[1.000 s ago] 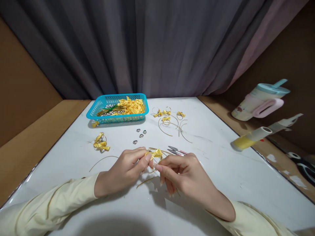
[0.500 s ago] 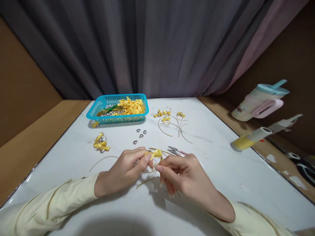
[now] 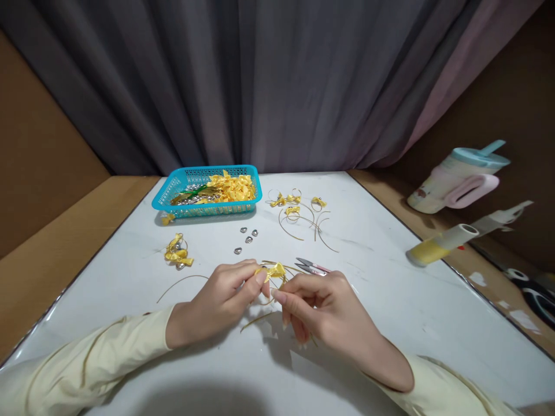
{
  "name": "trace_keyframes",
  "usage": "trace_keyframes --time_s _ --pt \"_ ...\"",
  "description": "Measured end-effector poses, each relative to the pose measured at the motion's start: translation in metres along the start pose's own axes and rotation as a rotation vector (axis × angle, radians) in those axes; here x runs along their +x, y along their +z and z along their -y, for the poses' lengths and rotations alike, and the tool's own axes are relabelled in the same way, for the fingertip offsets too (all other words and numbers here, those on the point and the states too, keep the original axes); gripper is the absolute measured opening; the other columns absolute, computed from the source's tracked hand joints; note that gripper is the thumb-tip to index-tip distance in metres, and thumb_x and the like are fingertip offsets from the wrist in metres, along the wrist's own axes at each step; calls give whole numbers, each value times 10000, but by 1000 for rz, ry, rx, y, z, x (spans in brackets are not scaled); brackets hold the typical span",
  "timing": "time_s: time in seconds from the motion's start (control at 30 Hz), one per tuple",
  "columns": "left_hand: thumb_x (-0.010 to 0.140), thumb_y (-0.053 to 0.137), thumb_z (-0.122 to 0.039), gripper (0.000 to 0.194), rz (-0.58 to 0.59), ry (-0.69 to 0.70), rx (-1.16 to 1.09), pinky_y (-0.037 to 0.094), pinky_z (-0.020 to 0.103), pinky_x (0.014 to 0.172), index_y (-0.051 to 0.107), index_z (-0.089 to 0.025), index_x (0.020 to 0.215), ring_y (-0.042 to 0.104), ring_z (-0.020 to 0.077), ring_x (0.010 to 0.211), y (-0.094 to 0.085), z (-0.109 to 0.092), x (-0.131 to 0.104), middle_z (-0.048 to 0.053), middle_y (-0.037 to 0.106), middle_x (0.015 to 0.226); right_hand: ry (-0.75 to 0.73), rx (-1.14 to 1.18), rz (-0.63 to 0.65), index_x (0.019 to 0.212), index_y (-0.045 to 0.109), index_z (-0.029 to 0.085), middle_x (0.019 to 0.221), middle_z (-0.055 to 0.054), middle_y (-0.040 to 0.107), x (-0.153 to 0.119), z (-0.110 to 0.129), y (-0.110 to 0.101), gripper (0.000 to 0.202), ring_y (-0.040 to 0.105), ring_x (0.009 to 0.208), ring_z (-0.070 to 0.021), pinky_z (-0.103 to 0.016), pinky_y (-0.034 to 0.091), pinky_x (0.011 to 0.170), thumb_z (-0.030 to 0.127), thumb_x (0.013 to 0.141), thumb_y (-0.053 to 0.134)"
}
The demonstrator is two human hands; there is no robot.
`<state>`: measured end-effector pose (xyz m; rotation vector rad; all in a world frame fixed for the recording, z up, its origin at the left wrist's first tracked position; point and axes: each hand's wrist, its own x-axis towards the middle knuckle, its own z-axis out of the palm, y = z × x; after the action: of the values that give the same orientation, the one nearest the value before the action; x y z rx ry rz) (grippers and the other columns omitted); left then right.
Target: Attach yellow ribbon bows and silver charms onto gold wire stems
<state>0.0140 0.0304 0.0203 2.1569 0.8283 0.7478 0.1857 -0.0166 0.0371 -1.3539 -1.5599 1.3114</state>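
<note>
Between thumb and fingertips my left hand (image 3: 229,294) pinches a yellow ribbon bow (image 3: 274,270). Just beside it, my right hand (image 3: 323,306) is closed in a pinch on a thin gold wire (image 3: 269,301) that curves below the bow. How the wire joins the bow is partly hidden by the fingers. Small scissors (image 3: 312,266) with pink on the handle lie behind the right hand, their grip covered by it. Several silver teardrop beads (image 3: 248,239) lie on the table beyond the left hand, and a loose length of wire (image 3: 182,279) curves out beside it.
A turquoise basket (image 3: 203,212) holds yellow bows and silver beads. Bows on rings (image 3: 293,211) and cut wires (image 3: 321,231) lie at the back; another cluster of bows (image 3: 177,252) sits left. A tumbler (image 3: 437,179), a thread spool (image 3: 440,245) and black-handled scissors (image 3: 540,303) are at right.
</note>
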Motion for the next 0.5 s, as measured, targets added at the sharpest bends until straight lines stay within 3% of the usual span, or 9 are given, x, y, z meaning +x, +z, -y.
trace_keyframes --time_s 0.5 --pt "907 324 -186 317 -1 25 -12 353 191 541 524 -157 663 430 89 536 1 1 -1 -35 461 582 -2 -29 1 571 588 146 371 40 484 -1 -2 1 296 460 326 -62 -162 357 375 286 823 525"
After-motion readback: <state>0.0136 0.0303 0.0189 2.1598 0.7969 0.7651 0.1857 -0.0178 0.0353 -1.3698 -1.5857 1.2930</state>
